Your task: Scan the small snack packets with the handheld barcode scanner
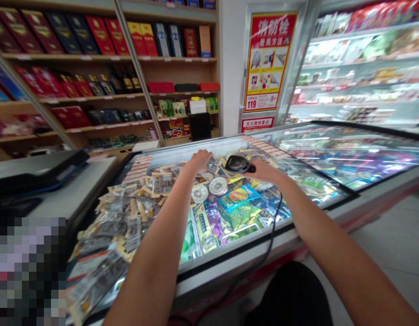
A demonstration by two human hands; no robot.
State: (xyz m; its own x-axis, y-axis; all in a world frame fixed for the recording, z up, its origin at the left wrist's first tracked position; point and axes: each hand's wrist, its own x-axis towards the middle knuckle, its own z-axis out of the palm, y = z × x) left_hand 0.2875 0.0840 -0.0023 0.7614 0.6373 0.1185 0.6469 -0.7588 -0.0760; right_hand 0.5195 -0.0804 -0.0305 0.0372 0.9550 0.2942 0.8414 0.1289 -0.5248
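Both hands reach over the chest freezer (230,260), one on the packets, one gripping a barcode scanner (239,164).

Fingers of the left hand (199,160) are curled down onto a clear-windowed packet (212,164) lying at the far end of the heap inside the open freezer. Just beside it, the right hand (265,171) wraps around the black scanner's handle, its head pointing left towards that packet, its cable (272,235) trailing down over the freezer's front edge. Round tubs (218,185) and bright foil bags (238,197) lie just below the hands; wooden shelves of boxed goods (104,68) stand behind.
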